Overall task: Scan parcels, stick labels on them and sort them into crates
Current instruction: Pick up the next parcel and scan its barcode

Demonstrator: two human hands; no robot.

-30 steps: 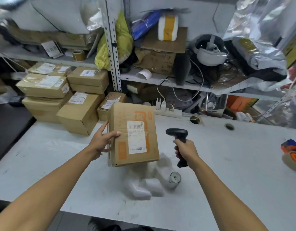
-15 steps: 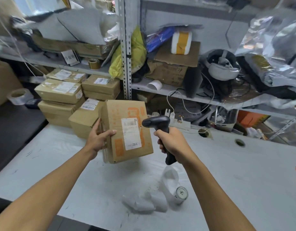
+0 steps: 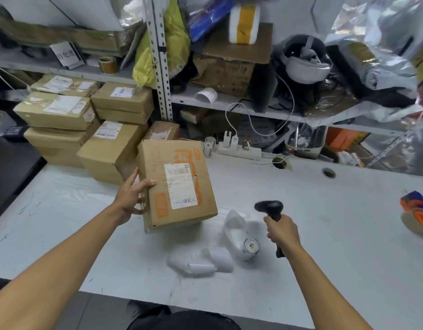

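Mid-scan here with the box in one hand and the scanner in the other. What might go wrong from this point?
1. The left hand grips the parcel by one edge only, tilted above the table; it may slip or twist.
2. The scanner in the right hand sits low and off to the side of the shipping label, so a read may fail.
3. Loose label strips beneath could get crushed if the parcel is set down.

There were two hands, a left hand (image 3: 131, 198) and a right hand (image 3: 283, 232). One box (image 3: 174, 184) was held up, and one scanner (image 3: 271, 210). About six more boxes (image 3: 110, 148) were stacked on the desk (image 3: 324, 222)
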